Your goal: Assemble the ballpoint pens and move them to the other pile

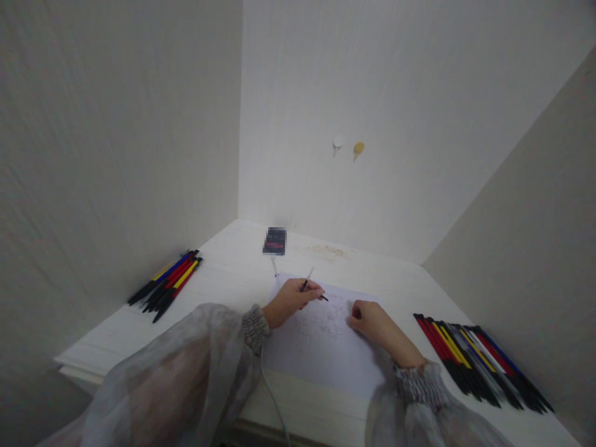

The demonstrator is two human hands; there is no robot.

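Note:
My left hand (294, 297) is closed round a slim pen (305, 284) with a dark grip and a clear upper end, held above the sheet. A small black piece (324, 298) sticks out at its fingertips; whether it belongs to the pen cannot be made out. On the white paper (307, 360) there are faint scribbled marks near its middle. My right hand (370, 318) rests on the paper's right part, fingers curled in; anything inside them is hidden.
Several coloured pens (170, 282) lie bunched at the left wall. A row of more pens (479, 360) lies at the right. A dark blurred phone-like object (275, 241) is near the back wall, with a cable (274, 397) in front. Two hooks (358, 149) are on the wall.

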